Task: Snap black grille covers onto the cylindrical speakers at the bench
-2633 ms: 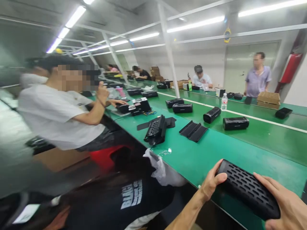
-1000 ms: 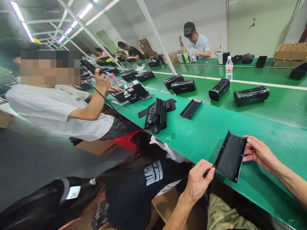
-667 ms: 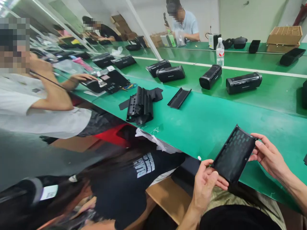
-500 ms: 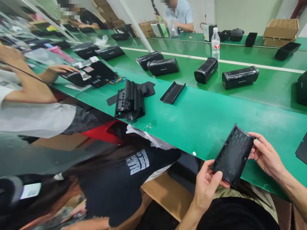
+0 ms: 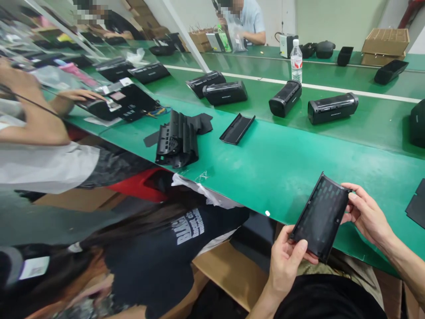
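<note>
Between my hands is a black curved plastic panel [image 5: 318,219] with rows of small slots near its far end, tilted above the bench edge. My left hand [image 5: 290,257] grips its near left corner, thumb on the inner face. My right hand [image 5: 365,212] pinches its far right edge between thumb and fingers. A similar black panel [image 5: 237,129] lies on the green bench [image 5: 265,173] beyond. To its left is a pile of black plastic shells [image 5: 177,139]. Flat black sheets [image 5: 416,206] lie at the right edge of view.
Black box-shaped speaker-like units [image 5: 333,107] stand along the bench behind, near a water bottle [image 5: 296,62]. A co-worker in a black shirt [image 5: 186,239] bends low at my left beside a cardboard box [image 5: 229,270]. Another person's hand [image 5: 81,95] touches a black unit.
My view has shifted slightly, so the bench things sit a little differently in the picture. Both hands keep the same hold on the panel.
</note>
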Tool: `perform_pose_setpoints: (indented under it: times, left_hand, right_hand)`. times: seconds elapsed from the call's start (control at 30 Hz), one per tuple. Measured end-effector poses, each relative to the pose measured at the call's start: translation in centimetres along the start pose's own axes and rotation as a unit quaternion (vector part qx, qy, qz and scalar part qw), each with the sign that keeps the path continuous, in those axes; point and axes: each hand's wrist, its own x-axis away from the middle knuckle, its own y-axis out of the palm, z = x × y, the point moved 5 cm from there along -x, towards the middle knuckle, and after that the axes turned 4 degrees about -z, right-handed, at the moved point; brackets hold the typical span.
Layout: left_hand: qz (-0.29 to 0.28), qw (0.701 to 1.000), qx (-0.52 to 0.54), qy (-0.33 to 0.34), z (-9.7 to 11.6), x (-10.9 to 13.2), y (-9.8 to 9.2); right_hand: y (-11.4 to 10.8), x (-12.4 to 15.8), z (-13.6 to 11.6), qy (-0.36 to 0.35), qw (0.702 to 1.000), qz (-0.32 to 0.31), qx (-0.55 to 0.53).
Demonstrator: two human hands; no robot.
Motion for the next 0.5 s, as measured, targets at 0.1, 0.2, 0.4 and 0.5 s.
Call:
perform_pose_setpoints:
  times: [0.1,0.2,0.4,0.5]
  left_hand:
    - [-0.007,1.0,0.014,-0.01,-0.5,-0.1,-0.3]
    - [0.003,1.0,0.028,-0.002,-0.3,-0.3,-0.6]
    - [-0.015,0.999,0.04,-0.023,-0.1,-0.5,-1.0]
    - [-0.018,0.998,0.044,-0.033,-0.1,-0.5,-1.1]
  right_hand:
    - [0.3,-0.1,-0.1,0.011,0.998,-0.02,0.058]
    - [0.1,-0.9,-0.8,0.03,0.987,-0.034,0.151]
    - [-0.6,-3.9,-3.6,0.088,0.963,-0.064,0.246]
    - [-0.6,-4.9,-4.4,0.112,0.948,-0.099,0.281]
